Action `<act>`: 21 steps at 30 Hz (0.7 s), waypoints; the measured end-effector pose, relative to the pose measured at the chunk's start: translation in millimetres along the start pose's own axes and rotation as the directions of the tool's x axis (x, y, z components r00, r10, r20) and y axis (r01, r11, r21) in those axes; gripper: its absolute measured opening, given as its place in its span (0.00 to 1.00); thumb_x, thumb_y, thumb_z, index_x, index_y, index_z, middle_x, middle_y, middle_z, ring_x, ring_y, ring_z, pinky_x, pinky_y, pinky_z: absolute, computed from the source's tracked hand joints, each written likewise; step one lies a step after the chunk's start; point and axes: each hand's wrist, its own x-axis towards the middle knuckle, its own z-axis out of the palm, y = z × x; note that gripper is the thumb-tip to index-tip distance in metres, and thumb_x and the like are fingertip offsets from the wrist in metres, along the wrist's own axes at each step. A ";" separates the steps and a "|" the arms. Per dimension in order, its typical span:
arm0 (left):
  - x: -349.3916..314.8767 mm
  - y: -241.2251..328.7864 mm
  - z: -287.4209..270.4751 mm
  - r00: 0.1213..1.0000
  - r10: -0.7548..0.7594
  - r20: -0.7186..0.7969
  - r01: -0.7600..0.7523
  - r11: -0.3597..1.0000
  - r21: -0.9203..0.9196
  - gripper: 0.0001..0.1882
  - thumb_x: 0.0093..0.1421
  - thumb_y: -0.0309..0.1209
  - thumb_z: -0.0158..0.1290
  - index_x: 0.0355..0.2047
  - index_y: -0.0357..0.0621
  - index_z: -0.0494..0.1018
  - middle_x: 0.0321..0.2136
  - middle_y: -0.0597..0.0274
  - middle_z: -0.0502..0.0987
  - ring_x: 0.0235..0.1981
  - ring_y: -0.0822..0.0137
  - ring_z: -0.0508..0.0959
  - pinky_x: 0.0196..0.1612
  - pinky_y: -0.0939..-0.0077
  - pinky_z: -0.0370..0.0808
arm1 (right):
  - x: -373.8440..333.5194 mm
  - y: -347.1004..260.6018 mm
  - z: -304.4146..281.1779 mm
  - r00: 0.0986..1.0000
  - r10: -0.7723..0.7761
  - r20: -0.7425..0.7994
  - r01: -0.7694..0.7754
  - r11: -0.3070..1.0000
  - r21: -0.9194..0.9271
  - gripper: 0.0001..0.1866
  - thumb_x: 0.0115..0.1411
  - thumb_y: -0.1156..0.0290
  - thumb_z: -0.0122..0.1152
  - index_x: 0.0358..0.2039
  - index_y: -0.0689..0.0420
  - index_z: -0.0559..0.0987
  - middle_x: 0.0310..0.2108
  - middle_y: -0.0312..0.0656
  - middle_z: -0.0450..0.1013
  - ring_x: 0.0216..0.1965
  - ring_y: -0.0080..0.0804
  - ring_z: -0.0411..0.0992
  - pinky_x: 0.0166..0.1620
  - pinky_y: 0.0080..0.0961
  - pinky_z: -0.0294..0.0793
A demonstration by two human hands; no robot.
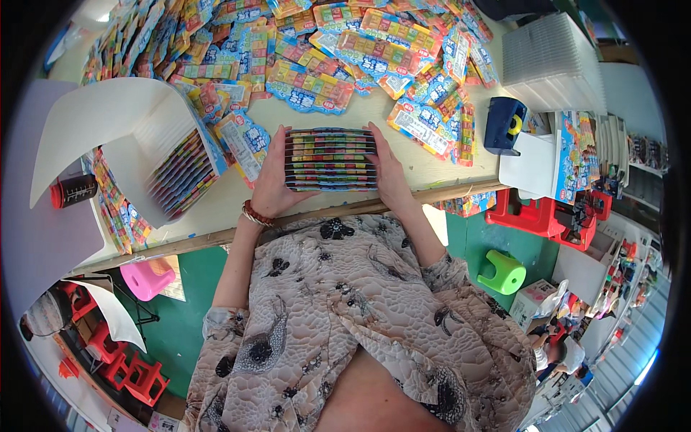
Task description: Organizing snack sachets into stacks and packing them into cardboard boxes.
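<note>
Gripping the stack [331, 160] by both ends, the left hand [269, 178] and right hand [394, 176] have fingers [381, 145] closed on it, over the tabletop [306, 121], right of the box [137, 160]; it looks light (perhaps slippery), best squeezed endwise.

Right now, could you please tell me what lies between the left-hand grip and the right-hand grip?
In the head view, a stack of colourful flat packs fills the stretch between the left-hand grip and the right-hand grip.

Bold printed characters stand on the colourful packs [309, 85] strewn about.
</note>
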 end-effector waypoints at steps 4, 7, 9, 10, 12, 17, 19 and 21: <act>-2.2 -5.5 0.2 1.000 -0.001 0.009 0.001 1.000 0.006 0.67 0.36 0.39 0.73 0.65 0.31 0.38 0.61 0.41 0.56 0.62 0.46 0.59 0.63 0.61 0.59 | -0.9 -1.3 -2.7 0.999 0.034 0.030 -0.032 0.998 -0.052 0.34 0.61 0.89 0.38 0.67 0.51 0.52 0.60 0.50 0.60 0.59 0.41 0.63 0.57 0.33 0.69; -3.4 -5.5 -0.7 1.000 0.020 0.012 -0.020 1.000 0.000 0.67 0.36 0.39 0.73 0.65 0.31 0.38 0.61 0.41 0.56 0.62 0.46 0.58 0.63 0.61 0.58 | -1.4 -5.1 -2.2 0.999 0.022 0.028 -0.020 0.999 -0.049 0.35 0.60 0.90 0.37 0.66 0.51 0.52 0.59 0.51 0.62 0.58 0.42 0.65 0.57 0.33 0.70; -4.5 -6.6 -0.2 1.000 0.027 0.006 -0.027 0.999 0.016 0.67 0.36 0.39 0.73 0.65 0.32 0.38 0.61 0.41 0.55 0.63 0.46 0.58 0.63 0.61 0.58 | -1.6 -3.2 -1.9 0.999 0.020 0.033 -0.019 0.999 -0.046 0.36 0.60 0.91 0.37 0.67 0.51 0.52 0.59 0.52 0.61 0.58 0.42 0.64 0.56 0.33 0.70; -4.7 -6.7 -0.1 1.000 0.026 0.003 -0.026 0.999 0.019 0.67 0.36 0.39 0.73 0.65 0.32 0.38 0.61 0.41 0.55 0.63 0.46 0.58 0.63 0.61 0.58 | -2.1 -2.4 -2.0 0.999 0.024 0.034 -0.022 0.999 -0.042 0.36 0.59 0.92 0.36 0.67 0.50 0.52 0.59 0.52 0.60 0.58 0.43 0.64 0.56 0.33 0.70; -4.4 -7.1 -0.7 1.000 0.022 0.014 -0.022 0.999 0.034 0.70 0.33 0.41 0.74 0.66 0.33 0.37 0.62 0.41 0.54 0.63 0.46 0.57 0.64 0.61 0.58 | -1.7 -6.9 -3.0 0.999 0.022 0.040 -0.020 0.999 -0.031 0.36 0.59 0.92 0.36 0.67 0.50 0.52 0.60 0.52 0.60 0.59 0.43 0.64 0.56 0.33 0.70; 0.0 -1.5 -8.6 0.998 0.018 0.068 -0.020 0.999 0.025 0.74 0.27 0.43 0.75 0.66 0.36 0.36 0.63 0.42 0.51 0.63 0.46 0.57 0.64 0.60 0.58 | -1.8 -2.2 -4.9 0.998 0.014 0.055 -0.011 0.999 -0.048 0.37 0.58 0.92 0.35 0.67 0.50 0.51 0.60 0.52 0.59 0.59 0.43 0.63 0.57 0.33 0.70; 2.1 -0.5 -9.9 0.997 0.041 0.072 -0.043 0.999 0.028 0.76 0.25 0.44 0.75 0.66 0.36 0.36 0.63 0.43 0.51 0.63 0.46 0.56 0.64 0.60 0.58 | -1.6 -1.2 -5.4 0.998 0.015 0.059 -0.011 0.997 -0.075 0.36 0.59 0.91 0.36 0.66 0.51 0.52 0.60 0.52 0.59 0.59 0.45 0.63 0.56 0.33 0.70; 1.8 -0.4 -10.5 0.995 0.087 0.055 -0.090 0.994 0.061 0.74 0.28 0.43 0.75 0.66 0.36 0.36 0.62 0.42 0.52 0.63 0.46 0.57 0.64 0.60 0.58 | -0.6 -1.5 -5.0 0.999 -0.002 0.055 0.007 0.997 -0.080 0.35 0.59 0.91 0.37 0.66 0.51 0.52 0.60 0.51 0.59 0.59 0.45 0.63 0.56 0.33 0.71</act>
